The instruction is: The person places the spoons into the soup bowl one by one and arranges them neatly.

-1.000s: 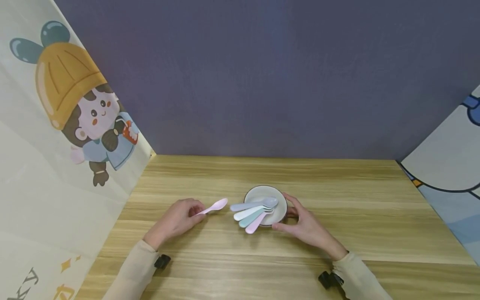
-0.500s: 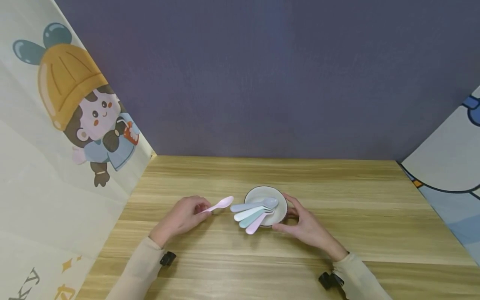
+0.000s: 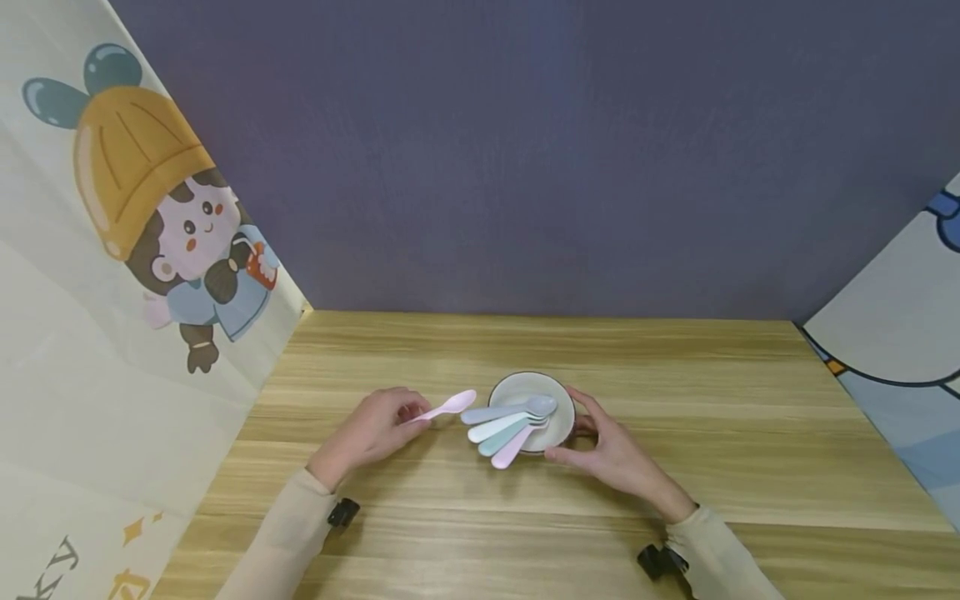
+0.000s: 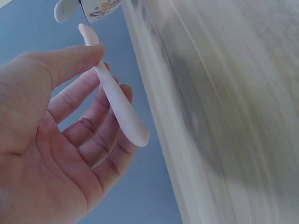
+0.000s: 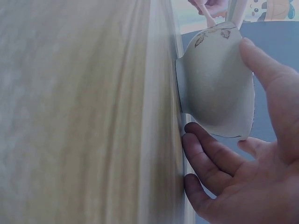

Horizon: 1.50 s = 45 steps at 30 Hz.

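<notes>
My left hand (image 3: 372, 431) pinches a pale pink spoon (image 3: 459, 402) by its handle, between thumb and fingers. The spoon's head points right, just short of a small white bowl (image 3: 557, 433). In the left wrist view, the handle end of the spoon (image 4: 122, 112) sticks out past the fingers, clear of the table. My right hand (image 3: 613, 452) holds the bowl from the right, thumb on the near side and forefinger on the far side. Several spoons fan out over the bowl's left rim: lavender-grey (image 3: 487, 414), white (image 3: 487, 429), teal (image 3: 498, 440) and pink (image 3: 507, 453).
The bowl and hands are at the middle of a wood-grain table (image 3: 465, 533). A dark blue-grey panel (image 3: 525, 167) rises behind it. Cartoon-printed sheets stand at the left (image 3: 67, 350) and right (image 3: 892, 300).
My left hand has moved right and slightly away from me, bringing the pink spoon closer to the bowl. The right hand, the bowl and the spoons in it stay put.
</notes>
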{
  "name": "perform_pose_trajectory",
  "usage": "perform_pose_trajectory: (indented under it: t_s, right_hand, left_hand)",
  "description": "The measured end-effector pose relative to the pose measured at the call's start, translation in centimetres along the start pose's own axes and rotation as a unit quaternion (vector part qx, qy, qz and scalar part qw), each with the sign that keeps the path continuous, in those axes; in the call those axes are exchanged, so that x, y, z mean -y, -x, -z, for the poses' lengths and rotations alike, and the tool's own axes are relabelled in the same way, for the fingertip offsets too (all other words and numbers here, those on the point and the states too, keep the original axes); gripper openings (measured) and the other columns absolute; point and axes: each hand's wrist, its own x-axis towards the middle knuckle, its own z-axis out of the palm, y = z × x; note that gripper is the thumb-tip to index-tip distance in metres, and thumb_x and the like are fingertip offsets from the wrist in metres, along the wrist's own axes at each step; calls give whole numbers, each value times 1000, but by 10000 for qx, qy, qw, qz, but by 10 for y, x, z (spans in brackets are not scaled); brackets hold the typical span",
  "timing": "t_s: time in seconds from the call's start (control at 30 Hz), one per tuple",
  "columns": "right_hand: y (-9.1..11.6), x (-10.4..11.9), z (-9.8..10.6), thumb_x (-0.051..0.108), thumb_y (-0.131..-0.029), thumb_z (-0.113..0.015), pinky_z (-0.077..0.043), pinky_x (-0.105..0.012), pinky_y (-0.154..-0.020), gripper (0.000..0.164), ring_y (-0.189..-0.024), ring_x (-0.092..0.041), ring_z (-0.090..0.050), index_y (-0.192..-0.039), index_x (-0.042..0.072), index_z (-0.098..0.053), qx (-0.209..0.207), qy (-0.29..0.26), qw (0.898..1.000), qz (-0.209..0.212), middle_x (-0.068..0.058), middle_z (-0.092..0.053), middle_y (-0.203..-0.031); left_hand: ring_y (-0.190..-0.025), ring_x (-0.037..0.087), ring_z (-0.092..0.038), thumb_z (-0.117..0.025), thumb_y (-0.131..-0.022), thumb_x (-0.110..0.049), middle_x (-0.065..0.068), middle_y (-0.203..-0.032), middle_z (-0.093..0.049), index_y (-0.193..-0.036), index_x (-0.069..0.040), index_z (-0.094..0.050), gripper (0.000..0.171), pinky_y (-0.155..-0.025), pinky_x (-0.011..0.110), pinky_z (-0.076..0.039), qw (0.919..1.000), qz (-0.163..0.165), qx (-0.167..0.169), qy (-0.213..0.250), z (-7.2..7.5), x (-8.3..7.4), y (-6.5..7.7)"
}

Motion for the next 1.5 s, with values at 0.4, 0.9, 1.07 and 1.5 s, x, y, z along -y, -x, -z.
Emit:
perform_pose_trajectory:
  t_s: [0.4,0.9,1.07,1.5]
  right_hand:
    - [0,1,-1,46,-84,-90,-41,-66,-117,107,-126,-27,-70,-168,21,-29,13,-37,10000,-14,-7,-76,-129]
    - [0,0,0,48,-84,-90,-39,-68,-117,107,-127,-28,-69,-168,21,-29,-7,21,10000,-37,-8,-76,-130]
    - [-1,-1,0,48,-84,-90,-40,-68,-116,107,-127,-27,-69,-168,22,-29,-7,11,10000,-39,-9,-76,-131]
    - [0,-1,0,48,-84,-90,-41,-67,-116,106,-127,-27,-69,-167,23,-30,-31,36,10000,-54,-7,-76,-129]
  left_hand:
    - [-80,5,-63,-77,-97,-19,-6,-89,-73,-104,-16,-80,8,-76,27,-54,10000,-24,-32,-71,-3,-6,-6]
    - [-81,5,-63,-76,-99,-23,-7,-90,-71,-108,-16,-79,12,-76,28,-54,9999,0,116,-102,0,-15,-12]
    - [-81,6,-63,-75,-99,-22,-7,-89,-72,-108,-15,-80,13,-75,28,-54,9999,-19,102,-69,-1,-17,-15]
    - [-81,6,-62,-76,-98,-24,-7,-90,-71,-108,-17,-80,13,-75,26,-53,9996,-4,265,27,-4,-25,-20]
